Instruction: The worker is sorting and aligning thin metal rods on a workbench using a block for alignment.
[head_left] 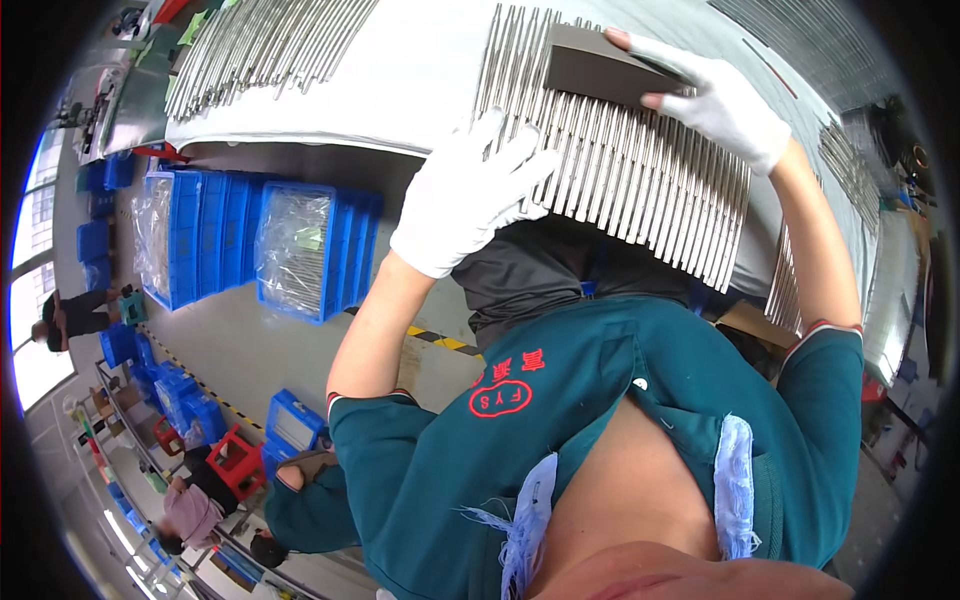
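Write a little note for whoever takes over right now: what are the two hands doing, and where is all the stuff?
Left hand: white glove, lying flat on the near end of the rods, fingers spread, no grip on anything.
Right hand: white glove, grip on a dark flat block, pressed on the far end of the same rods.
Rods: thin metal ones side by side in one row on the white table, near ends about level at the table edge. A second row lies far left, untouched.
Blue crates with bagged rods stand on the floor below.
Done: the row is laid out. Left: cannot tell.
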